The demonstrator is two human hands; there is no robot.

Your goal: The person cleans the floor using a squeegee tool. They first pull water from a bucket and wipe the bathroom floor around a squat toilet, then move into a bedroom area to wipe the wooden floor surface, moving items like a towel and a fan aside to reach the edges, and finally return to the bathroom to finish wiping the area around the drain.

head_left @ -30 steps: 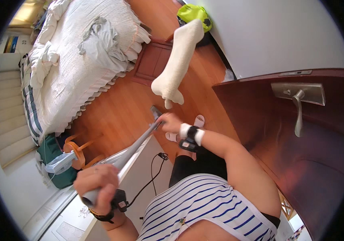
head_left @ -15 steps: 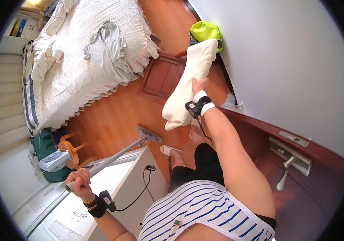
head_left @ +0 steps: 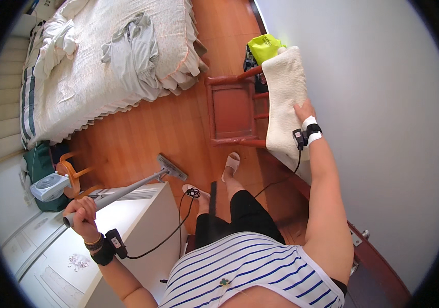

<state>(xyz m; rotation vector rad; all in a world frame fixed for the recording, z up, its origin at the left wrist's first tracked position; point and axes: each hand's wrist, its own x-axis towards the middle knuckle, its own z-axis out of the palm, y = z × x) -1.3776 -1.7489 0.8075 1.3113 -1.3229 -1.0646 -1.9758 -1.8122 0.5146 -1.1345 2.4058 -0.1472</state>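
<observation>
My left hand [head_left: 82, 209] is closed around the upper end of a grey vacuum cleaner tube [head_left: 122, 193]. The tube slopes across a white cabinet, and its flat floor head [head_left: 171, 167] hangs over or rests on the floor; I cannot tell which. On the right, my right hand [head_left: 305, 110] grips the edge of a cream, fleecy pillow [head_left: 284, 87]. This pillow stands along the back of a red-brown wooden chair [head_left: 232, 110], close to the white wall. Part of the chair's back is hidden behind it.
At the upper left is a bed [head_left: 86, 95] with a grey garment [head_left: 133, 54] on it. A small white fan [head_left: 50, 187] stands beside an orange stool [head_left: 69, 172]. The white cabinet [head_left: 147, 226] is at my left, a bright yellow-green bag [head_left: 264, 47] behind the chair.
My right hand has carried the pillow rightward to the chair's back, and it now stands more upright. The chair shows more fully. My left hand still holds the tube; the view has shifted.
</observation>
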